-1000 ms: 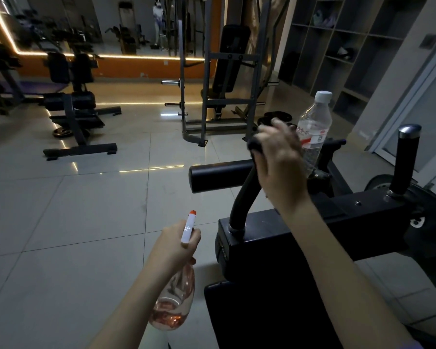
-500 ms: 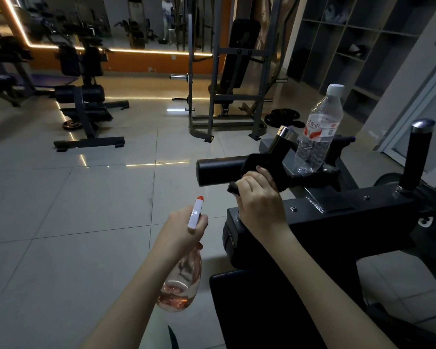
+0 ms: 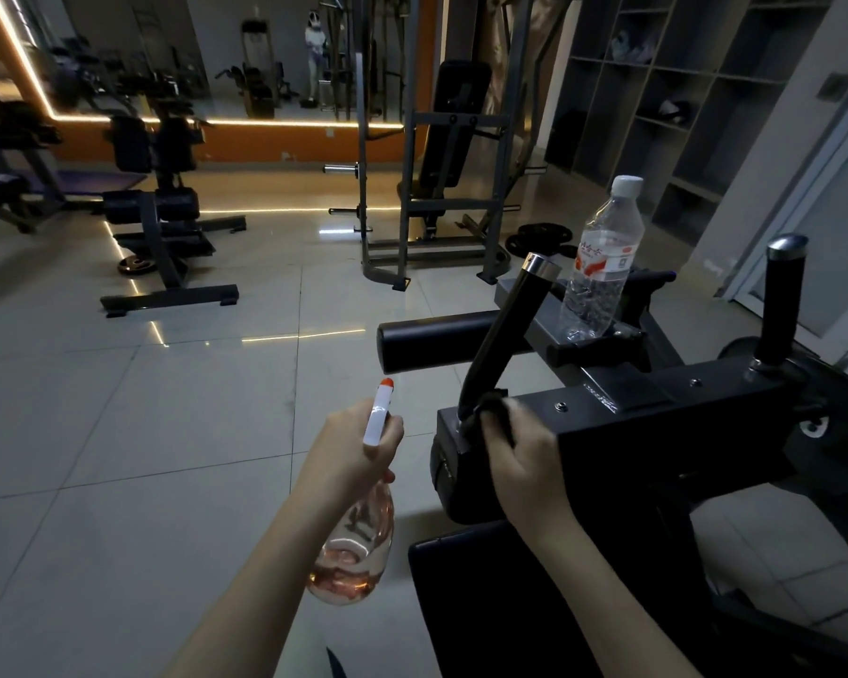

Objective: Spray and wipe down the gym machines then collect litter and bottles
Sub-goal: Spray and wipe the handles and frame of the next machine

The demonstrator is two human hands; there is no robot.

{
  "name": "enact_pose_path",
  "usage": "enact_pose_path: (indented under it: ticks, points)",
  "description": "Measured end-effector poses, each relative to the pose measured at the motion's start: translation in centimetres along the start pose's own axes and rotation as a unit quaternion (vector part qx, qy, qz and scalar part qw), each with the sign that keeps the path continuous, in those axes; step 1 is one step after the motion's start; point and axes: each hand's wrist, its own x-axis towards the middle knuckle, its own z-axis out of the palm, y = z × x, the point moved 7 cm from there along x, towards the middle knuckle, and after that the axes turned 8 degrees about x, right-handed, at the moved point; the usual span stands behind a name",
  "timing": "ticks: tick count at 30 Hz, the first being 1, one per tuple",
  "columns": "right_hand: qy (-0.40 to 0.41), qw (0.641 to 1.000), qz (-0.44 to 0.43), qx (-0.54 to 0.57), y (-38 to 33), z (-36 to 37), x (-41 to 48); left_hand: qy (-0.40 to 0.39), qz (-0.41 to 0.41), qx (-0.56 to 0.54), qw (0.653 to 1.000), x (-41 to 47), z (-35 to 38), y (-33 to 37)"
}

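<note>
My left hand (image 3: 351,447) grips a spray bottle (image 3: 356,540) with pink liquid, a white trigger and an orange tip, held low beside the black gym machine (image 3: 657,433). My right hand (image 3: 520,457) holds a dark cloth (image 3: 493,411) wrapped round the base of the machine's left handle bar (image 3: 507,325), where the bar meets the black frame. A clear plastic water bottle (image 3: 600,261) with a red and white label stands upright on the machine's grey plate beyond the handle. A second upright handle (image 3: 782,296) rises at the right.
A black foam roller pad (image 3: 432,337) sticks out left from the machine. A grey rack with a bench (image 3: 441,188) and weight plates (image 3: 537,237) stands ahead. Another black machine (image 3: 162,222) sits at left on the tiled floor. Cubby shelves (image 3: 681,90) line the right wall.
My right hand with the cloth has slid down the left handle bar from its chrome top to its base. The left hand with the spray bottle stayed about where it was.
</note>
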Motion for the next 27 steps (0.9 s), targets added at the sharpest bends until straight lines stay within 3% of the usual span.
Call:
enact_pose_path:
  ticks: [3,6,12,18,27]
  points:
    - [0.226,0.963,0.124,0.084,-0.5,-4.1,2.8,0.002,0.004,-0.007,1.0,-0.1,-0.1,0.4]
    - [0.3,0.925,0.159,0.169,-1.1,-4.5,7.3,0.005,0.006,-0.013,1.0,-0.1,-0.3,0.7]
    - [0.184,0.98,0.054,0.061,-1.5,0.2,6.8,0.002,0.013,-0.005,1.0,-0.6,-0.5,0.9]
    - [0.169,0.984,0.058,-0.014,0.6,0.7,3.2,-0.001,0.007,0.006,1.0,-0.7,-0.2,1.2]
    - [-0.055,0.983,0.104,-0.144,3.5,1.2,-0.5,-0.026,0.009,-0.02,0.999,-1.3,1.6,2.3]
